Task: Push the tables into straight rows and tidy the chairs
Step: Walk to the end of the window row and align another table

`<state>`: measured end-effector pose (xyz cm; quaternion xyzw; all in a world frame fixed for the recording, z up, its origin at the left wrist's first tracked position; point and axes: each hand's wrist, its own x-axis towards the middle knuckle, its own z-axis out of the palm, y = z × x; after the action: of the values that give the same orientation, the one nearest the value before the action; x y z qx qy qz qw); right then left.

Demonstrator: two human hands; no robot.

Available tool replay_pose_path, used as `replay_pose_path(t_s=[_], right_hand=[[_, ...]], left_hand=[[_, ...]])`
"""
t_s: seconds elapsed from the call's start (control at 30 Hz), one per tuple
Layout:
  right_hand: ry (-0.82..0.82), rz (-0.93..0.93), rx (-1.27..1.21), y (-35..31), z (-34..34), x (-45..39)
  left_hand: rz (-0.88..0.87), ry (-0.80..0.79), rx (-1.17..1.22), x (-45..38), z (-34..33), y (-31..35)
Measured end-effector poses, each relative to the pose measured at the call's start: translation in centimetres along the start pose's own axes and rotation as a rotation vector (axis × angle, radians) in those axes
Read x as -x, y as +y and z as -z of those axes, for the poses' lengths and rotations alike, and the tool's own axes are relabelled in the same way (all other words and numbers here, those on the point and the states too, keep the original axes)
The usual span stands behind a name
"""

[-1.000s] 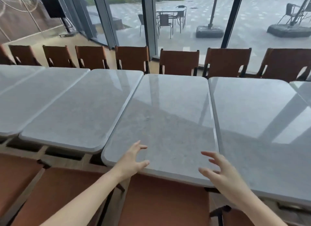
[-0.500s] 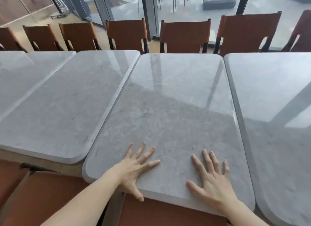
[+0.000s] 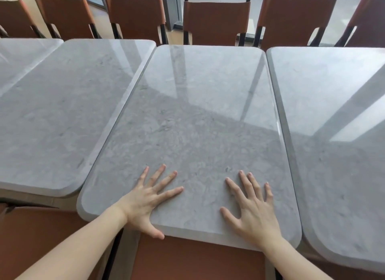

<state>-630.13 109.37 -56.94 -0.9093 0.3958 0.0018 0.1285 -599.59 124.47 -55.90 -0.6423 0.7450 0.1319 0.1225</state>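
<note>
- A second ago both hands hovered over the near edge of the middle worktop [image 3: 200, 117] with fingers curled. Half a second ago they had landed flat on it, and they lie in the same spots now.
- The view has also closed in and tipped down: the far chairs [image 3: 216, 21] sit higher in the picture and the outdoor terrace has almost dropped out of sight.
- My reading is that the reach is over and the push is about to start or has just started. The worktop's near edge sticks out closer to the person than that of the worktop on the left [image 3: 62, 113], so this row is not yet straight.
- The middle worktop lies between its neighbours, touching or nearly touching the right worktop [image 3: 337, 133] along its long side. A thin seam shows on the left.
- Left hand [image 3: 150, 198]: palm down, fingers spread and straight, pointing away and slightly right. The thumb hangs over the near edge. The grip is apart, pressing rather than clutching.
- Right hand [image 3: 254, 213]: palm down near the front right corner, fingers fanned and straight, thumb out to the left on the surface. The grip is apart here too.
- Both forearms come up from the bottom of the picture, over a brown chair seat [image 3: 195, 261] tucked under the near edge.
</note>
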Motion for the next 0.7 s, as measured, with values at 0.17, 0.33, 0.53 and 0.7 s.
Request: replay_pose_path(t_s=[0.17,0.33,0.53,0.7], right_hand=[[0.1,0.033,-0.082,-0.1,0.1,0.5],[0.237,0.1,-0.119,-0.3,-0.6,0.7],[0.23,0.028,-0.177,-1.3,-0.8,1.3],[0.11,0.007,-0.166,-1.8,-0.9,2.5]], left_hand=[[0.013,0.032,-0.026,0.2,0.0,0.3],[0.004,0.08,-0.032,0.2,-0.4,0.0],[0.023,0.144,-0.097,0.7,-0.7,0.0],[0.17,0.179,-0.059,2.6,-1.7,1.1]])
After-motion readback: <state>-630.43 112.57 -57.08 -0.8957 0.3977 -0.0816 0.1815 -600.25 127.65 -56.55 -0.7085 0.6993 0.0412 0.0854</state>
